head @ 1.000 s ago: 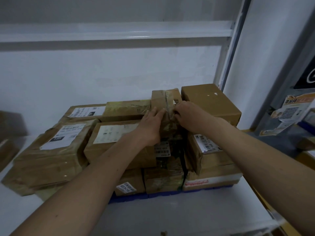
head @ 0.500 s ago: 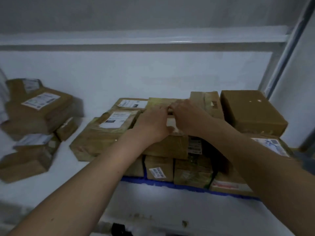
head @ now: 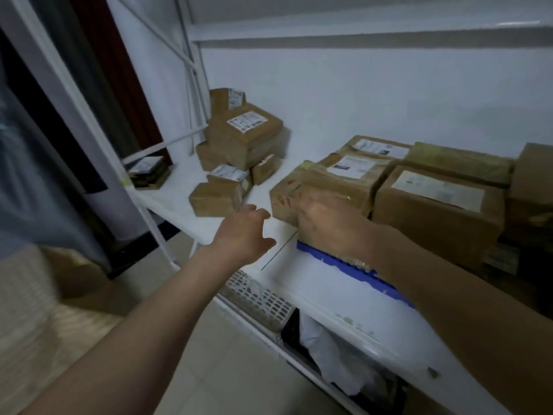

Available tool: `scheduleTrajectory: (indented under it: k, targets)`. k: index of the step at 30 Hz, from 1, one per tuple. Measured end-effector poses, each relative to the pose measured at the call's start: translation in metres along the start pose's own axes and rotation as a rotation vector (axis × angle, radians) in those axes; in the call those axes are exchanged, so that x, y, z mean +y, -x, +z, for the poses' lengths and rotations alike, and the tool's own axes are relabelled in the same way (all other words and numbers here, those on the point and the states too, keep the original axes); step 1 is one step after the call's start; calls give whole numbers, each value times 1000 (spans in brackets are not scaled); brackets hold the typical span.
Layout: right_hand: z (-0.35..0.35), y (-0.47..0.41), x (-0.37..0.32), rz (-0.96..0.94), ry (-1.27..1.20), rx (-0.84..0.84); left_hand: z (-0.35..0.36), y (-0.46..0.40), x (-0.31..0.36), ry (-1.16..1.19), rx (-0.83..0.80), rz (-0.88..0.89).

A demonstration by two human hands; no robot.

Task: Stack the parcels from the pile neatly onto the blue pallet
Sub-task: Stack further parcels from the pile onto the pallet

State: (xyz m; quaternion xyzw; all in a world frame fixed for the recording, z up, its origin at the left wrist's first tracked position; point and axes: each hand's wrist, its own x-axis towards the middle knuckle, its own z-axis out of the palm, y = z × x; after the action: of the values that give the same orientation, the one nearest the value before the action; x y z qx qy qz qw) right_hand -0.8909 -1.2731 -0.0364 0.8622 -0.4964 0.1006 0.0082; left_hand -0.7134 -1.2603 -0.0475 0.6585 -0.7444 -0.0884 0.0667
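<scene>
- Our left hand (head: 244, 232) hangs empty, fingers (head: 259, 216) spread.
- Our right hand (head: 324, 224), blurred, rests against a stacked parcel (head: 335, 187); grip unclear.
- The pile (head: 236, 151) shows about six parcels.
- One blue pallet (head: 335, 260).

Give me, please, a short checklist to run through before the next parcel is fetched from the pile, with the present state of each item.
1. Left hand free to grasp: ok, open and empty, fingers spread.
2. Right hand free: cannot tell, it lies blurred against the taped parcel at the stack's corner.
3. Parcels left in the pile: ok, several remain.
4. Nearest pile parcel within a clear path: ok, bare white shelf lies between.
5. Blue pallet has free space: cannot tell, only its front edge shows.
</scene>
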Motion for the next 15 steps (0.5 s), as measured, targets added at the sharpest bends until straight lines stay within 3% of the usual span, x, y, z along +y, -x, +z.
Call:
scheduleTrajectory:
  k: [6,15]
  targets:
    - [32,-43,-48,-60,88,-37,-8,9,-75,50,-3,-82]
    - [66,-152,-148,-7,-106,-198,-48,-7,-217,35,-37,-147]
